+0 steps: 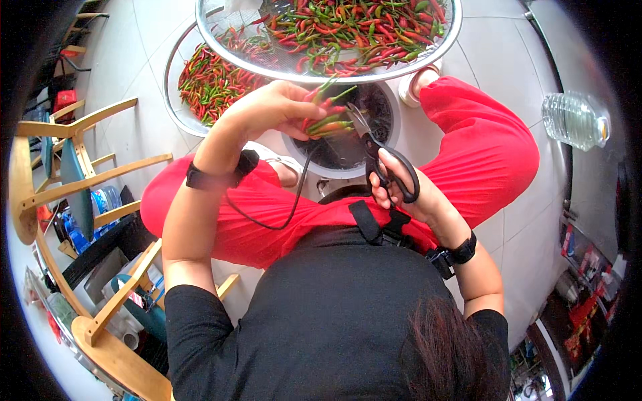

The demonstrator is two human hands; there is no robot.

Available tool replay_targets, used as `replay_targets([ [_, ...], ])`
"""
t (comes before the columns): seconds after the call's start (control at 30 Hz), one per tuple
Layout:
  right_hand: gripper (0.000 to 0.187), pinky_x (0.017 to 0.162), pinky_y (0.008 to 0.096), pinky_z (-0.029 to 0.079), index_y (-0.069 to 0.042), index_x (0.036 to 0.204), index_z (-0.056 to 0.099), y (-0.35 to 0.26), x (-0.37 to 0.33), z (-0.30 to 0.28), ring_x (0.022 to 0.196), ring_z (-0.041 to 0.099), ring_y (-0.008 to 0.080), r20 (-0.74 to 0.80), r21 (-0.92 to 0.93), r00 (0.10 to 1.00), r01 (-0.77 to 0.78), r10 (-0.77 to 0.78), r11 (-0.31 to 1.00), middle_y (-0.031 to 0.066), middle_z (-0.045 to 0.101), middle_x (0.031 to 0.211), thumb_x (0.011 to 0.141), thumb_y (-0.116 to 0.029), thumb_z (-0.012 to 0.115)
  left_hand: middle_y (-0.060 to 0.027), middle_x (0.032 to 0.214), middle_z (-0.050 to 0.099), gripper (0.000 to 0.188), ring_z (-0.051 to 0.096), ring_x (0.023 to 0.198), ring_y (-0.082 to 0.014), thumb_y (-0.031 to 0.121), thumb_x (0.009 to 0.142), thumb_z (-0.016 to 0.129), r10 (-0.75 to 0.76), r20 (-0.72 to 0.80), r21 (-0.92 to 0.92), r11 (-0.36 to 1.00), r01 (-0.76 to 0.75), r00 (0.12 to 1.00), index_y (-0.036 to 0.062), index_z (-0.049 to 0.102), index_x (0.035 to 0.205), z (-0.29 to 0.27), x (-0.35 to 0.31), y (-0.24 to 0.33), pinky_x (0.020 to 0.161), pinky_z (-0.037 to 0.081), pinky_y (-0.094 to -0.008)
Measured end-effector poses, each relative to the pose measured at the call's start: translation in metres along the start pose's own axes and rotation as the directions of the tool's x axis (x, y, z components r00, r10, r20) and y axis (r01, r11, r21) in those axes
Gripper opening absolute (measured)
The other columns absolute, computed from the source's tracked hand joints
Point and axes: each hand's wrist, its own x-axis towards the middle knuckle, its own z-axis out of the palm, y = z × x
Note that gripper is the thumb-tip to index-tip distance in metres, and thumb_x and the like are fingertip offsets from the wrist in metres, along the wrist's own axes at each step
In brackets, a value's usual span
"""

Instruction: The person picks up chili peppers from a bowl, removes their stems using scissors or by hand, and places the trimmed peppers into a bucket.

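Held chillies (329,125) over dark-filled bucket (340,174), chilli-heaped sieve (334,79), chilli-filled bowl (175,107)

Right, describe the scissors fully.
The scissors have black looped handles, plastic-looking, and silvery metal blades that look slightly parted. The right hand grips the handles. The blades angle forward and left above the pale round tub, tips close to the chili peppers in the left hand; whether they touch is unclear.

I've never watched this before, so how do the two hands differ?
The left hand pinches several chillies; the right hand grips black-handled scissors. The left hand is farther from the black shirt than the right hand. Both are bare, with black wristbands behind them.
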Motion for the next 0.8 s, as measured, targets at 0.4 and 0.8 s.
replay_targets([
  [0.4, 0.049, 0.065, 0.0327, 0.05, -0.001, 0.097, 0.064, -0.002, -0.008, -0.016, 0.071, 0.064, 0.0199, -0.124, -0.581, 0.968, 0.108, -0.219, 0.806, 0.0089, 0.065, 0.079, 0.097, -0.05, 0.063, 0.0, 0.091, 0.072, 0.028, 0.068, 0.074, -0.0071, 0.024, 0.092, 0.074, 0.025, -0.035, 0.101, 0.995, -0.021, 0.999, 0.0034, 0.072, 0.111, -0.002, 0.002, -0.005, 0.068, 0.06, -0.0231],
  [0.8, 0.045, 0.069, 0.0438, 0.048, 0.002, 0.099, 0.061, -0.021, -0.017, 0.0, 0.075, 0.063, 0.0343, -0.005, -0.861, 0.877, 0.24, -0.48, 0.448, 0.0213, 0.064, 0.083, 0.091, -0.041, 0.07, 0.001, 0.093, 0.073, 0.032, 0.067, 0.07, -0.0057, 0.028, 0.094, 0.073, 0.069, 0.09, 0.118, 0.99, -0.079, 0.994, 0.0074, 0.072, 0.119, 0.012, -0.007, 0.002, 0.063, 0.057, -0.0197],
])
